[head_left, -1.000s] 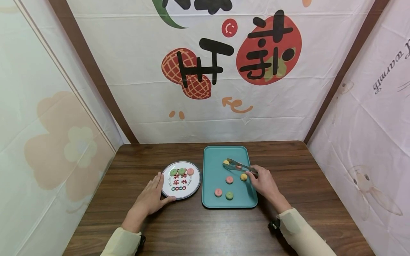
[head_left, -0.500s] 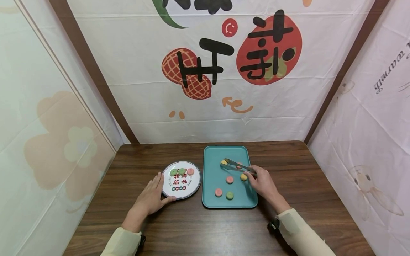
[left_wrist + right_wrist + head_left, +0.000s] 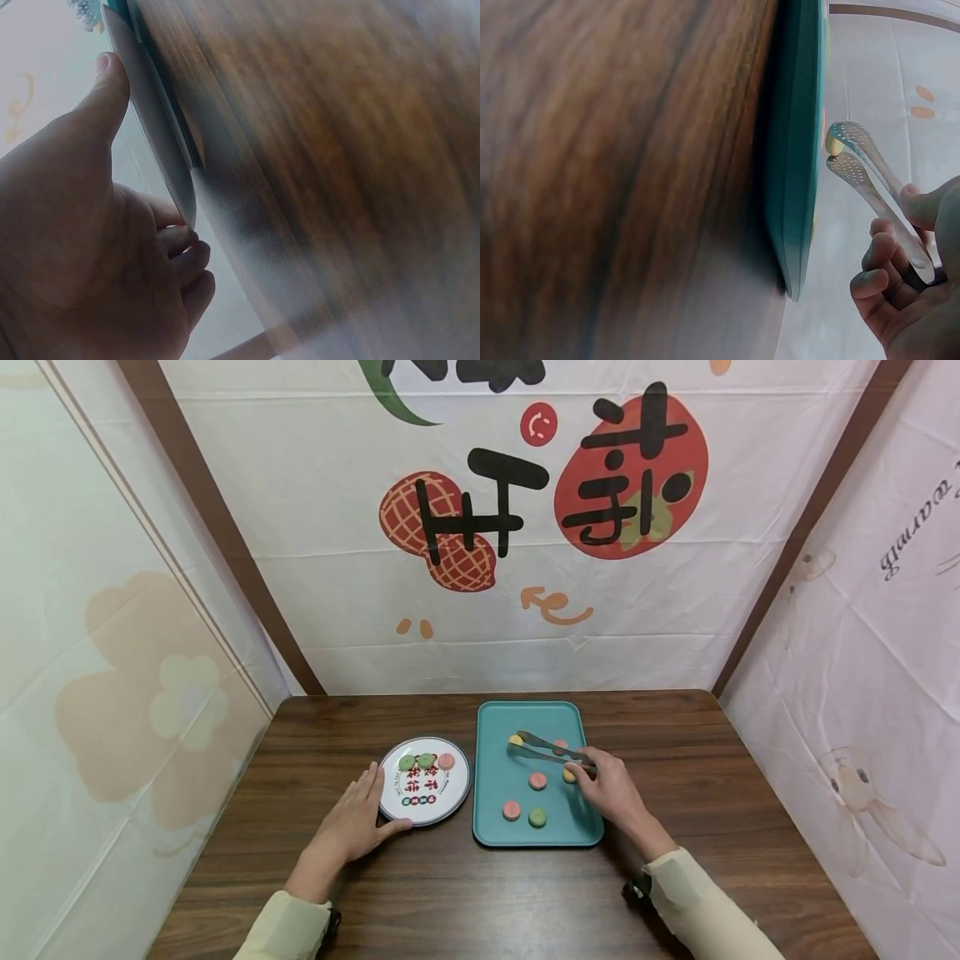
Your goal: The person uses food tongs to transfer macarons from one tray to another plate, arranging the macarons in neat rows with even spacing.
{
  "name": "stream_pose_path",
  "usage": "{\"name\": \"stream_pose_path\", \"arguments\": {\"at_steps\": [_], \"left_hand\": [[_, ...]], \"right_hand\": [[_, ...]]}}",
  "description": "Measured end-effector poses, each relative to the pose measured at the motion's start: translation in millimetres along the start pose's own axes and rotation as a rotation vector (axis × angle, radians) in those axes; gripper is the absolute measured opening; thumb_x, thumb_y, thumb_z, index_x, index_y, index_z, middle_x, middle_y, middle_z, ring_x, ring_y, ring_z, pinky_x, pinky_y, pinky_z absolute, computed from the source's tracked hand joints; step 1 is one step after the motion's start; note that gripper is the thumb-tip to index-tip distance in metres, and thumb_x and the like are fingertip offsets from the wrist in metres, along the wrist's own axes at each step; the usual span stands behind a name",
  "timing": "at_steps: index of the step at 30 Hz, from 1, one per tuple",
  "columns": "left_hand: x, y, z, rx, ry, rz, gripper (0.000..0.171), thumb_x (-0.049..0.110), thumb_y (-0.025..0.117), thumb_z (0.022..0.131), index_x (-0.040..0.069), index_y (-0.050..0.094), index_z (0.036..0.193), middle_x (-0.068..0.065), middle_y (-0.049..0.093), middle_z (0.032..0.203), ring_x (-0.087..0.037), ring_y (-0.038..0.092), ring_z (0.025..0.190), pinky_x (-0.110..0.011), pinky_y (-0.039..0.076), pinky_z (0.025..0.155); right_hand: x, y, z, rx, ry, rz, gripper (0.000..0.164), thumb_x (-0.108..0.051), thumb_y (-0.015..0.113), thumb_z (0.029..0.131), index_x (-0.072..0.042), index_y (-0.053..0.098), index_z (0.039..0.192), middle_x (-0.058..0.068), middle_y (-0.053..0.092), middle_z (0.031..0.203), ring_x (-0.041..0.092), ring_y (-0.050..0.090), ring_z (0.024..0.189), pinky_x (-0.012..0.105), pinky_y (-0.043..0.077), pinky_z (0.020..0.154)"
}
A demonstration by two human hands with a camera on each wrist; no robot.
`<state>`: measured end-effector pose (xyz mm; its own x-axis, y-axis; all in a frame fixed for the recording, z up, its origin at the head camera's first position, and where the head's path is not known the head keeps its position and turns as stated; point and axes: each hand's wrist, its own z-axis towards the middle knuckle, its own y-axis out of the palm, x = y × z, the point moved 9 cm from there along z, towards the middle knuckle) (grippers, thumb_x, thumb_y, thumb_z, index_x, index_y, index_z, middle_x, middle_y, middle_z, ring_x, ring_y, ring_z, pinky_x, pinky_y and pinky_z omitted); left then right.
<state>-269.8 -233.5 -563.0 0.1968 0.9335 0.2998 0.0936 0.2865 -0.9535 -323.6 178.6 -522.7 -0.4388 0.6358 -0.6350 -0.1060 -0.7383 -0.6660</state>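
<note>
Tongs (image 3: 879, 199), perforated silver metal, gripped by right hand (image 3: 615, 785); yellow disc (image 3: 835, 145) between tips, eleven o'clock over teal rectangular tray (image 3: 495, 781); steady squeeze advised. Left hand (image 3: 351, 828), spread, touches white round plate (image 3: 446, 806), eight o'clock.

Plate (image 3: 454, 800) left of tray (image 3: 495, 772), pieces (image 3: 537, 781) on both, table (image 3: 450, 893) beneath

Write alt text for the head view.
Right hand holds grey metal tongs, a yellow disc at their tips, over a rectangular teal tray; left hand touches a round white plate bearing two green discs and a pink one.
</note>
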Motion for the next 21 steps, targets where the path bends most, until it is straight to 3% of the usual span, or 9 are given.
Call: {"name": "stream_pose_path", "arguments": {"at_steps": [10,15,21], "left_hand": [[-0.2,-0.6,-0.2,-0.009,-0.003,-0.001,0.113,0.063,0.07,0.098,-0.014,0.021,0.164,-0.035,0.018,0.172,-0.052,0.024,0.158,-0.062,0.023,0.131],[0.3,-1.8,-0.3,-0.009,0.001,-0.011,0.117,0.07,0.067,0.096,-0.014,0.022,0.164,-0.036,0.019,0.172,-0.053,0.025,0.157,-0.062,0.024,0.13],[0.0,-1.5,-0.8,-0.006,0.004,-0.027,0.12,0.073,0.066,0.094,-0.014,0.023,0.164,-0.036,0.019,0.172,-0.054,0.025,0.157,-0.064,0.024,0.129]], "right_hand": [[-7,7,-1,-0.001,-0.045,0.043,0.02,-0.017,0.077,0.102,-0.001,0.076,0.114,-0.003,0.064,0.083,0.008,0.052,0.064,0.028,0.047,0.056],[-13,8,-2,-0.009,-0.047,0.049,0.027,-0.02,0.077,0.102,-0.003,0.077,0.123,-0.003,0.065,0.084,0.005,0.053,0.065,0.028,0.048,0.059],[-18,12,-2,-0.028,-0.054,0.051,0.033,-0.025,0.075,0.104,-0.003,0.075,0.129,-0.006,0.053,0.072,0.005,0.044,0.058,0.027,0.042,0.054]]}}
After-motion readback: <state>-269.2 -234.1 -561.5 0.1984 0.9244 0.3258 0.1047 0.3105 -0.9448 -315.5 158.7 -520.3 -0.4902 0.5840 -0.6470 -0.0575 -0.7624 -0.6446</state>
